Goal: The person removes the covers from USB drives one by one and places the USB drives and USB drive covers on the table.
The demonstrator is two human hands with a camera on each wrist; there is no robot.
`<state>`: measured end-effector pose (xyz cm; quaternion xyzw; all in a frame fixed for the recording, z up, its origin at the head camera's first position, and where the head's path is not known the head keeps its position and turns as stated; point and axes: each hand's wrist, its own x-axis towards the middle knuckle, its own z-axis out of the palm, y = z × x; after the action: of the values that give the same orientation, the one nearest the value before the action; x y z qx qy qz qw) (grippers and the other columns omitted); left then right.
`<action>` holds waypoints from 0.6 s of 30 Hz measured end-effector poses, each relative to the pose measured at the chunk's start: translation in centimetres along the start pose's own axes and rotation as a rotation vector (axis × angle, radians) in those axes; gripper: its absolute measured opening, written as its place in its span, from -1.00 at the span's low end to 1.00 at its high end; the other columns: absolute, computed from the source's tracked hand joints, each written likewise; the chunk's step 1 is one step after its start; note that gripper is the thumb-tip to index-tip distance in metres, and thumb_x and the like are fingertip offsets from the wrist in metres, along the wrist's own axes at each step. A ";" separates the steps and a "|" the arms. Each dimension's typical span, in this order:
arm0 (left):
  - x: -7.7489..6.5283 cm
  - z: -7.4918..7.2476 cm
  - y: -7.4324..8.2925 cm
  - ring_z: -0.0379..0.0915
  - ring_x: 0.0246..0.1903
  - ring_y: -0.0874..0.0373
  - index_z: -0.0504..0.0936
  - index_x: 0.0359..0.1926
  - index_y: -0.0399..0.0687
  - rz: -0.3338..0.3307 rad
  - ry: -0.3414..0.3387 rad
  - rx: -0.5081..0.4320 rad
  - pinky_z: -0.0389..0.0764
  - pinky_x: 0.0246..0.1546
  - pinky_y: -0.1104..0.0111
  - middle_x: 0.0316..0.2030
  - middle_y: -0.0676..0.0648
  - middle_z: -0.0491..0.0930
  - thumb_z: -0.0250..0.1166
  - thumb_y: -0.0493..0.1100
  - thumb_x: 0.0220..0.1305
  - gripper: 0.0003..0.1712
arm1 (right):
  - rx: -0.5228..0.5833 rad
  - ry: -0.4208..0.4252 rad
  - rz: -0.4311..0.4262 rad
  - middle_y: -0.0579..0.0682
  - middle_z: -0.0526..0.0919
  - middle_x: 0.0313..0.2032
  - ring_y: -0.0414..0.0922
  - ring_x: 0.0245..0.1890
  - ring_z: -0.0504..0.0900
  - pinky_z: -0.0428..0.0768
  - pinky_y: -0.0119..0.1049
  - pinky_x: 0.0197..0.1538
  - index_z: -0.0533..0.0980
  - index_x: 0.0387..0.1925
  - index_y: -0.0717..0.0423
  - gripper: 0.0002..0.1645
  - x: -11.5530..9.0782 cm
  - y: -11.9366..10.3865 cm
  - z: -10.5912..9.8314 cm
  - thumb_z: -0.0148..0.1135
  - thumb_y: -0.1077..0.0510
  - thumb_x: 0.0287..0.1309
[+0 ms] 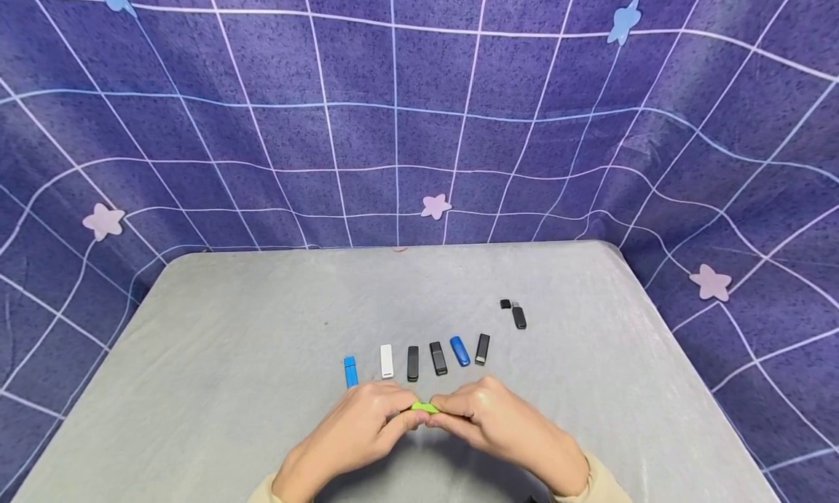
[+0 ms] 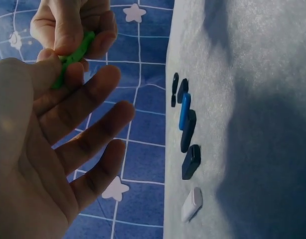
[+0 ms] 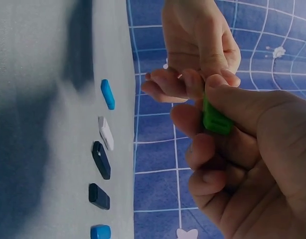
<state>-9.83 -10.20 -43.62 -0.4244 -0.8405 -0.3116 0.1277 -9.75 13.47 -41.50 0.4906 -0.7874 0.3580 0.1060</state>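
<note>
Between both hands, above the near part of the table, is a small bright green USB stick (image 1: 424, 408). My left hand (image 1: 363, 423) pinches one end with thumb and forefinger. Its other fingers are spread in the left wrist view. The opposite end of the green stick (image 3: 216, 119) is gripped by my right hand (image 1: 498, 419), thumb on top and fingers curled beneath. The fingertips of the two hands nearly meet, hiding much of the stick. Just beyond the left hand lies a light blue USB stick (image 1: 350, 370), partly covered by that hand in the head view.
A row on the grey table (image 1: 229, 328) continues with a white stick (image 1: 387, 361), several black ones including one (image 1: 413, 363), and a dark blue stick (image 1: 459, 351). Farther back right lies an uncapped black stick (image 1: 519, 316) beside its cap (image 1: 505, 303). A purple curtain (image 1: 419, 124) surrounds the table.
</note>
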 end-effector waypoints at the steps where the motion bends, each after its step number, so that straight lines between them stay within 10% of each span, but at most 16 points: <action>1: 0.0 0.0 0.0 0.39 -0.38 0.56 0.66 -0.36 0.33 0.002 -0.004 0.001 0.34 -0.32 0.73 -0.47 0.42 0.48 0.28 0.05 0.46 -0.82 | 0.001 0.000 0.000 -0.29 0.45 -0.59 -0.57 -0.53 0.24 0.31 -0.78 -0.49 0.55 -0.44 -0.10 -0.76 0.0 0.0 0.0 0.28 0.18 0.41; 18: 0.2 0.1 -0.1 0.27 -0.46 0.57 0.64 -0.41 0.31 0.001 -0.022 0.011 0.25 -0.38 0.76 -0.56 0.39 0.37 0.30 0.07 0.44 -0.79 | 0.023 -0.001 0.006 -0.30 0.26 -0.63 -0.60 -0.54 0.11 0.19 -0.77 -0.56 0.47 -0.52 -0.09 -0.67 -0.3 0.2 0.0 0.28 0.17 0.41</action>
<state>-10.01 -10.07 -43.64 -0.4278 -0.8432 -0.3022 0.1209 -9.73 13.74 -41.79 0.4897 -0.7847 0.3670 0.0989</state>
